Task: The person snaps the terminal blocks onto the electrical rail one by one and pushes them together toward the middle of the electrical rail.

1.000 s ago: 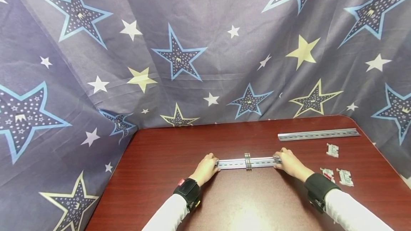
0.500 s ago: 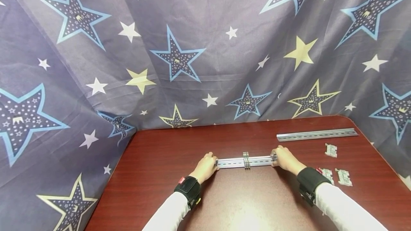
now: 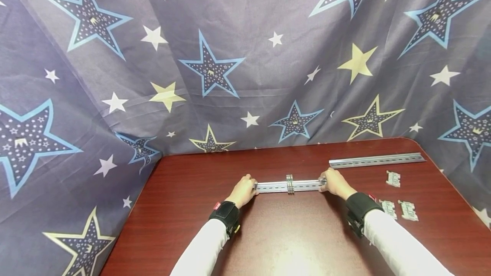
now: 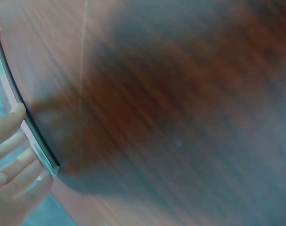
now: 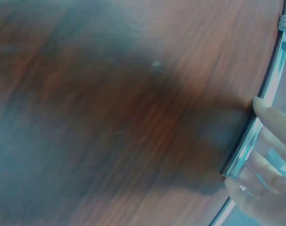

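Observation:
A short slotted metal DIN rail (image 3: 271, 187) runs crosswise between the two hands over the table's middle. Several thin terminal blocks (image 3: 290, 184) sit side by side at about its centre. The left hand (image 3: 243, 191) grips the rail's left end; in the left wrist view, the thumb lies along one edge of the rail (image 4: 36, 137) and the fingers on the other. At the opposite end the right hand (image 3: 334, 183) holds the rail the same way, thumb on the near edge of the rail (image 5: 247, 143) in the right wrist view. Whether the rail touches the table cannot be told.
A second DIN rail (image 3: 377, 160) lies at the back right of the reddish-brown table (image 3: 192, 216). Three pale end pieces or blocks lie right of the right hand: one farther back (image 3: 393, 179), one nearer (image 3: 408, 211), one partly behind the wrist strap (image 3: 388, 208). A star-patterned curtain (image 3: 249, 76) borders the table.
Both hands have shifted the rail with its blocks toward the back of the table and slightly left. Their grip on its ends stays the same. The loose pieces have not moved.

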